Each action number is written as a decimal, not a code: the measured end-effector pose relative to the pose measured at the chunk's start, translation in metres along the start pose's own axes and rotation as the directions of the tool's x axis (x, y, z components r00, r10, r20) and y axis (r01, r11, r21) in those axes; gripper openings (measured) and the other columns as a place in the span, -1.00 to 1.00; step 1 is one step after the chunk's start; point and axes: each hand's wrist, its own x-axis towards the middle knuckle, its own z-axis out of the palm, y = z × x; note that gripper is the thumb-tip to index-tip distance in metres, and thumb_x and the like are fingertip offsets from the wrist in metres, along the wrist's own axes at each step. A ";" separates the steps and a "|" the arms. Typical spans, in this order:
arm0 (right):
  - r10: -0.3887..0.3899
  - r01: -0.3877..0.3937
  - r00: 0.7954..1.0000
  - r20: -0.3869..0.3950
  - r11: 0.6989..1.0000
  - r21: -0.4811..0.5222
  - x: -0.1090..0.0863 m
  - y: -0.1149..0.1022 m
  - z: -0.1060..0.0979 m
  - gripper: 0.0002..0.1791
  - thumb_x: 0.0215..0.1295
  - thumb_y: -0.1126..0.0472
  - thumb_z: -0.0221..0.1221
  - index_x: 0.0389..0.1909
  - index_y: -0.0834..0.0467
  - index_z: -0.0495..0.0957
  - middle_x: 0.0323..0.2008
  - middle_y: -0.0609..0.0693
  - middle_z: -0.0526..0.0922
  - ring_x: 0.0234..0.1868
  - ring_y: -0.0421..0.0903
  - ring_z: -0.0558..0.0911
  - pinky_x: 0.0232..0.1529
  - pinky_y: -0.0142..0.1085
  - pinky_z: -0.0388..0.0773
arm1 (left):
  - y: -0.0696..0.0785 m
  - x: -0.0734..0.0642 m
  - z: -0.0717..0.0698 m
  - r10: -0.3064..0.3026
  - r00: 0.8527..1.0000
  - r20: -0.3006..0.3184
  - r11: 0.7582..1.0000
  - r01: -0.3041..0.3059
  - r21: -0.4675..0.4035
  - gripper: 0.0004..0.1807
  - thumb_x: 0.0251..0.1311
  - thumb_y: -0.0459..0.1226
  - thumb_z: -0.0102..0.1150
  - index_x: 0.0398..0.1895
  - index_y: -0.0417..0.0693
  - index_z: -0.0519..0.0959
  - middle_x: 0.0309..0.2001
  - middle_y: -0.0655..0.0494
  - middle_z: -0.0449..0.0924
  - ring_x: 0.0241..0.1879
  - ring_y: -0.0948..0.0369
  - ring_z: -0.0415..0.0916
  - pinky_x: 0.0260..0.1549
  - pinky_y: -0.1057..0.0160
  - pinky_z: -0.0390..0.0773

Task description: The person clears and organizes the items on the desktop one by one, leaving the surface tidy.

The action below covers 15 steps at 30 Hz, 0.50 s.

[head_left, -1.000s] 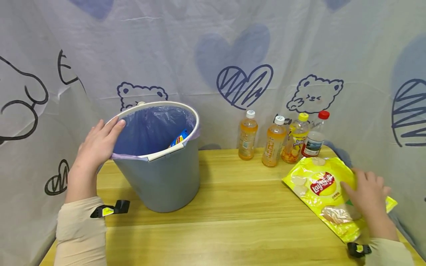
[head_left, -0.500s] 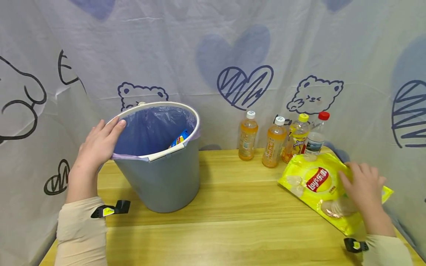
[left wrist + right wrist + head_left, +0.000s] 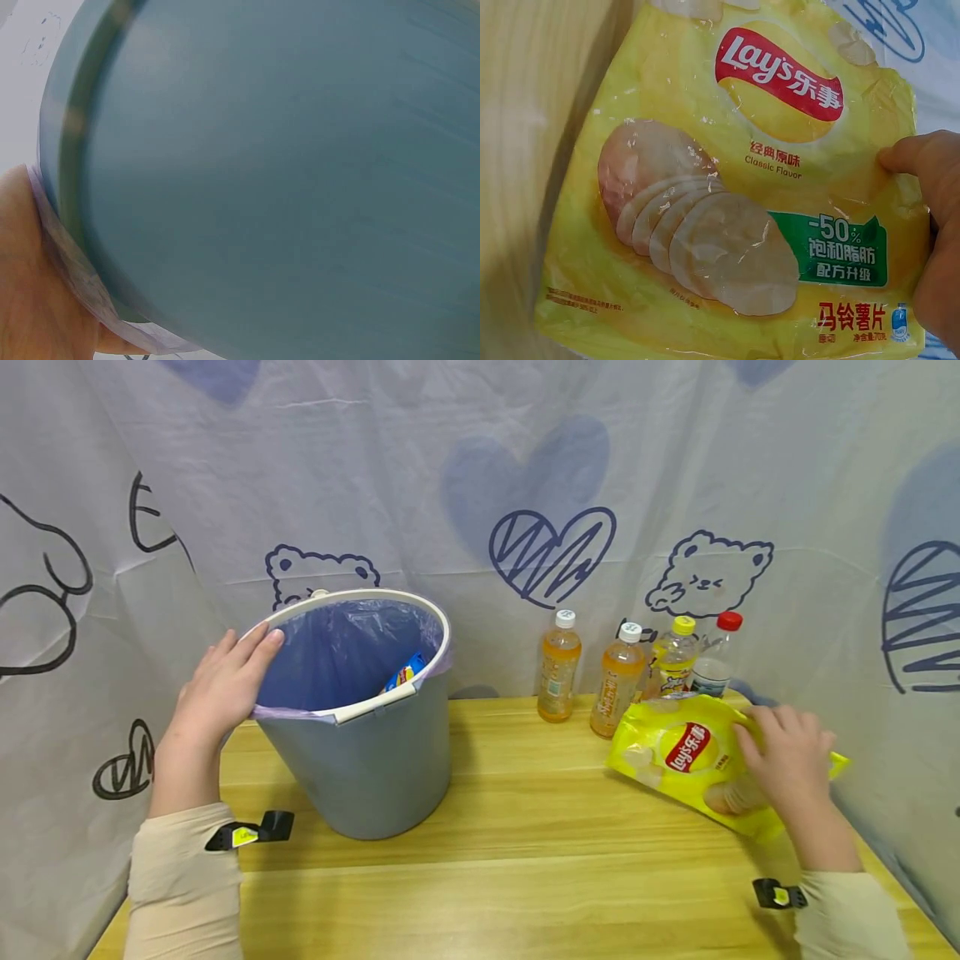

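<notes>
The glossy yellow foil Lay's bag is well to the right of the grey-blue plastic bucket, held by one edge, and I work across to it from the left.

On the near-left side of the bucket I have the left hand laid over the cream plastic rim; its fingers look fairly straight, resting rather than clenched, and I judge that light contact is there to keep the bucket steady. Inside the bucket, the translucent purple plastic liner folds out over the rim, probably so it won't slip down. A small shiny blue packet shows within, towards the bucket's right side; I cannot see what lies deeper.

Right of the bucket, at the back of the pale wooden table, stand two amber-filled clear bottles with white caps, then a clear bottle with a yellow cap and another with a red cap. All four are upright and grouped, which I suspect leaves the front free for reaching.

Farthest from the bucket, the right hand grips the bag's right-hand edge, thumb on the printed face. The bag tilts and hides the last two bottles' bases; its underside seems raised off the wood.
</notes>
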 end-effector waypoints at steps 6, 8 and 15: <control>-0.084 0.086 0.993 -0.080 0.996 0.029 0.009 -0.013 0.005 -0.72 0.22 0.29 0.27 -0.08 0.27 0.51 -0.22 0.29 0.50 -0.17 0.32 0.36 -0.30 0.17 0.18 | -0.001 0.000 0.001 -0.008 1.000 0.002 1.000 0.008 -0.009 -0.14 0.33 0.37 -0.73 0.58 0.16 -0.23 0.54 -0.31 -0.47 0.47 -0.40 -0.52 0.20 -0.61 -0.28; -0.105 0.109 0.989 -0.102 0.993 0.041 0.012 -0.018 0.007 -0.72 0.20 0.30 0.28 -0.09 0.28 0.51 -0.24 0.29 0.50 -0.18 0.32 0.36 -0.31 0.15 0.17 | -0.001 0.000 0.001 -0.010 1.000 0.001 1.000 0.010 -0.011 -0.14 0.33 0.37 -0.73 0.58 0.16 -0.24 0.54 -0.30 -0.48 0.47 -0.40 -0.52 0.20 -0.61 -0.28; -0.122 0.133 0.984 -0.132 0.988 0.078 0.022 -0.039 0.012 -0.78 0.23 0.31 0.25 -0.14 0.30 0.55 -0.28 0.26 0.50 -0.19 0.27 0.36 -0.31 0.08 0.13 | 0.000 0.000 0.001 -0.009 1.000 -0.005 1.000 0.009 -0.011 -0.14 0.33 0.37 -0.72 0.58 0.17 -0.22 0.54 -0.30 -0.46 0.48 -0.38 -0.51 0.20 -0.61 -0.27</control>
